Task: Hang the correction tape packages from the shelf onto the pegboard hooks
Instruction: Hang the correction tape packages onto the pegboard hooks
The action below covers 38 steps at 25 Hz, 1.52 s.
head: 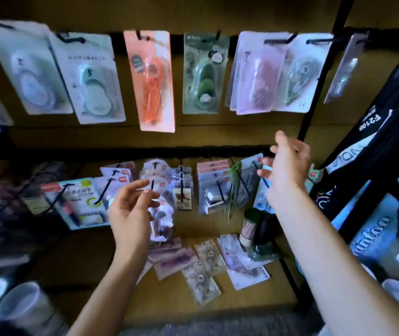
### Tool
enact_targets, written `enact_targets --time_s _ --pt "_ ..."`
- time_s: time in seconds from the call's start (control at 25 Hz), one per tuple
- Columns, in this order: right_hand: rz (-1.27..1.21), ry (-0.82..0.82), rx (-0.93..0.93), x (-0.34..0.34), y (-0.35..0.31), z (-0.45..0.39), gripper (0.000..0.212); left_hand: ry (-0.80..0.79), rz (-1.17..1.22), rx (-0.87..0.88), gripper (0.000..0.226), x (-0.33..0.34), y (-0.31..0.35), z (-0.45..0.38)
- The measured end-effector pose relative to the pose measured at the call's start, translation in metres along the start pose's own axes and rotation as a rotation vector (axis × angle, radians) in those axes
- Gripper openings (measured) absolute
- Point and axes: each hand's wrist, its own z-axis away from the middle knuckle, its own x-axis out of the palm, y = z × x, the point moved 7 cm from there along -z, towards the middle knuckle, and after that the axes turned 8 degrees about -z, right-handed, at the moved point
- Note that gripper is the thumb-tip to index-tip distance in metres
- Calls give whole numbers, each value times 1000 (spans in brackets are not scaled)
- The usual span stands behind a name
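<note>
Both hands are raised in front of the lower hook row; frame is motion-blurred.

Left hand point(130, 209): palm facing up, fingers loosely curled and spread. A clear blister package point(161, 214) is sitting just right of the fingertips, overlapping them in view. Blur is making it impossible to tell whether the fingers are pinching its edge or only hovering beside it. The package is hanging roughly upright, its top near a lower hook point(153, 184).

Right hand point(288, 166): back of the hand facing the camera, fingers relaxed and splayed, gripping nothing visible. Its fingertips are sitting just beside a blue-edged package point(260, 163) at the right end of the lower row; contact cannot be told.

Loose correction tape packages point(205, 263) are lying flat and overlapping on the brown shelf point(91, 263), below and between the two forearms, well apart from both sets of fingers.

Upper row is hanging full: white packages at left, an orange package point(152, 78) in the middle, a green package point(204, 73) next to it, pinkish ones further right.

A dark cylindrical container point(251, 221) is standing at the back right of the shelf. A black printed bag point(375, 146) is hanging at far right.
</note>
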Motion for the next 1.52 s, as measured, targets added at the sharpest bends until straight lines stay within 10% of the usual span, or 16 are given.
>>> enact_targets --time_s 0.16,0.32,0.6,0.8,1.0,1.24,1.52 --pt "-143 72 -23 -63 96 72 14 133 6 -57 16 -30 -34 25" --pt "345 46 394 -123 264 122 10 20 -283 -442 10 -48 -158 60" --pt "1415 -485 361 -169 396 45 34 -315 -621 -828 18 -26 -338 110" --pt "1613 -926 255 -137 478 -29 71 -730 -820 -737 21 49 -418 121" --pt "1754 -1010 259 -166 510 1 75 -516 -989 -719 28 61 -443 111" --pt "1646 -909 159 -154 491 37 71 -192 -664 -950 57 39 -454 132" --pt "1757 -874 289 -168 494 -5 70 -238 -509 -1004 41 37 -434 128"
